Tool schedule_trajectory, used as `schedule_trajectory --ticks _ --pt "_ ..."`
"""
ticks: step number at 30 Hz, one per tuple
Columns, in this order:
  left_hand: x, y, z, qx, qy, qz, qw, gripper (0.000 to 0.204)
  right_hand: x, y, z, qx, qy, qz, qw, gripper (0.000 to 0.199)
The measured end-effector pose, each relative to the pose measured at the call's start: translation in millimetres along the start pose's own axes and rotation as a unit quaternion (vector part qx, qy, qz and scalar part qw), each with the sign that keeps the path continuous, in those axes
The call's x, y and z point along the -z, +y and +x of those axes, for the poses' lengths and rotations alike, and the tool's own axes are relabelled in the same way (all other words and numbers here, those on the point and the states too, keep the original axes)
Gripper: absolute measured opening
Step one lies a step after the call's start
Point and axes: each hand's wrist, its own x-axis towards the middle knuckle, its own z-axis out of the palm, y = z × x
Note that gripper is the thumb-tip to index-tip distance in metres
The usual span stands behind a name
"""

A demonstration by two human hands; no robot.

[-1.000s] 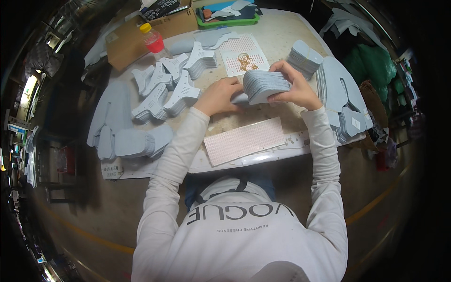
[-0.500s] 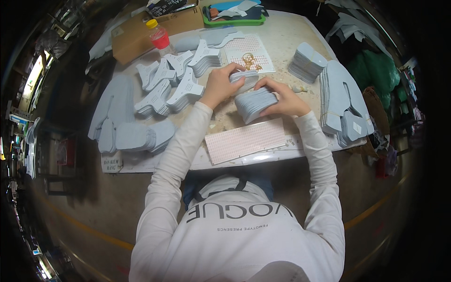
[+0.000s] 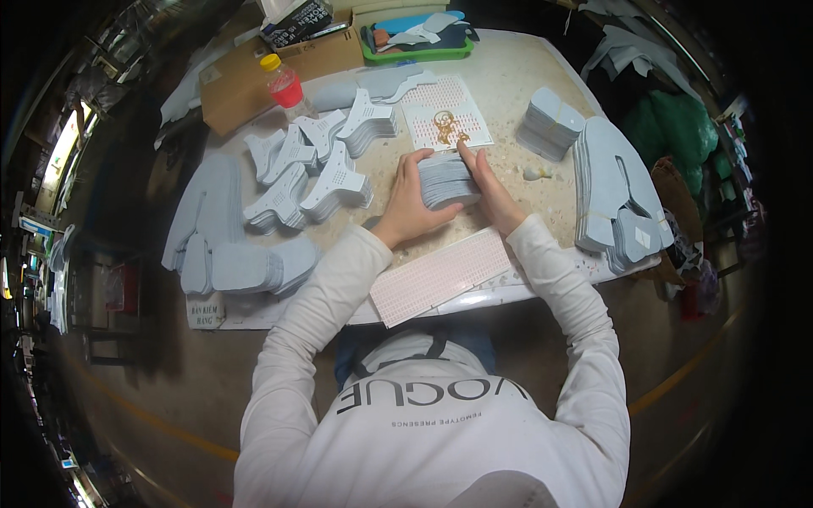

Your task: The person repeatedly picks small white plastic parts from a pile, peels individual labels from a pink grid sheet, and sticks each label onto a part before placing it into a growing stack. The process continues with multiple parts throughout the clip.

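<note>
Between my two hands stands a thick stack of light grey cut pieces (image 3: 446, 181), its layers showing toward me. My left hand (image 3: 412, 203) wraps the stack's left side, with the thumb along the near face. Pressed against the right side is my right hand (image 3: 494, 193), its fingers stretched toward the far edge. Just beyond the fingertips, several tan rubber bands (image 3: 445, 127) lie on a white sheet with small reddish print (image 3: 472, 118). A second printed sheet (image 3: 440, 278) lies at the table's near edge, below the stack.
Left of my hands stand several stacks of Y-shaped grey pieces (image 3: 337, 182). Larger grey stacks lie at the left (image 3: 203, 203) and right (image 3: 603, 178); another banded stack (image 3: 550, 123) sits far right. Behind are a yellow-capped bottle (image 3: 284, 85), a cardboard box (image 3: 254, 80) and a green tray (image 3: 419, 56).
Two separate grey stacks, one at each hand, now form one stack between both hands. My right hand has moved left and turned to press its side. The view has shifted slightly.
</note>
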Motion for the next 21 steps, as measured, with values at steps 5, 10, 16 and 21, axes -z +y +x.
schedule_trajectory --ticks 5,10,16,21 --pt "12 -2 5 0.066 -0.081 -0.016 0.994 0.081 25 -5 35 0.049 0.031 -0.037 0.998 0.047" --pt "13 0 5 0.035 -0.043 0.039 0.998 0.076 57 6 81 0.184 0.153 -0.491 0.838 0.015" --pt "17 -7 2 0.124 -0.083 -0.010 0.989 0.071 53 7 80 0.261 0.216 -0.474 0.813 0.015" --pt "18 -8 8 0.205 -0.054 -0.120 0.970 0.064 45 -15 63 0.172 0.236 -0.287 0.912 0.019"
